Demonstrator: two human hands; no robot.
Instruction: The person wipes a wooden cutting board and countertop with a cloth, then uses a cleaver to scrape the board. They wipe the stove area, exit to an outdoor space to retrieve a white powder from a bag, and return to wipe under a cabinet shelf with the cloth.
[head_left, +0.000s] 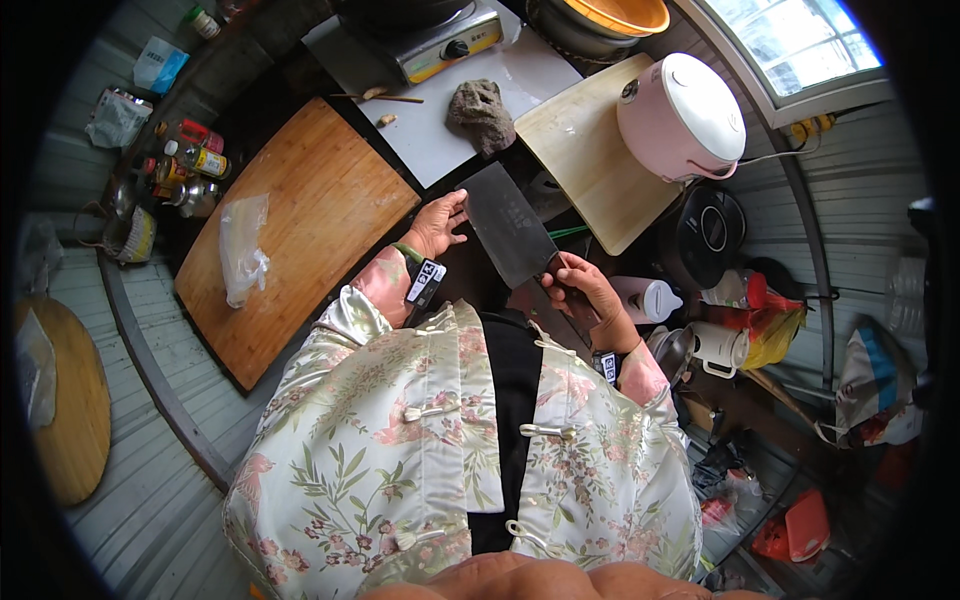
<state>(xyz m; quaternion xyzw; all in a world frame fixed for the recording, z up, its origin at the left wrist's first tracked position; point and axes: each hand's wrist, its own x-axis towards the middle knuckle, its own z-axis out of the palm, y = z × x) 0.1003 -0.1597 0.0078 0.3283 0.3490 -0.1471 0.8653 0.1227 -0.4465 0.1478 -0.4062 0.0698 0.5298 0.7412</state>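
My right hand (581, 289) is closed around the handle of a dark-bladed cleaver (508, 223), held in front of my body. The broad blade points up and to the left. Beside its far left corner is my left hand (441, 223), fingers apart; whether a fingertip touches the blade I cannot tell. To the left lies a large wooden cutting board (315, 195), with a crumpled clear plastic bag (244, 247) on it. Beyond the blade, a rough grey-brown stone (481, 116) rests on a white surface (420, 142), near a chopstick (390, 97) and small tan pieces.
A pink rice cooker (679, 116) stands on a pale wooden board (600, 217) at the right. At the back is a cooktop (454, 49). Bottles (206, 161) crowd the left edge. A pink-and-white jug (649, 300) stands close to my right hand.
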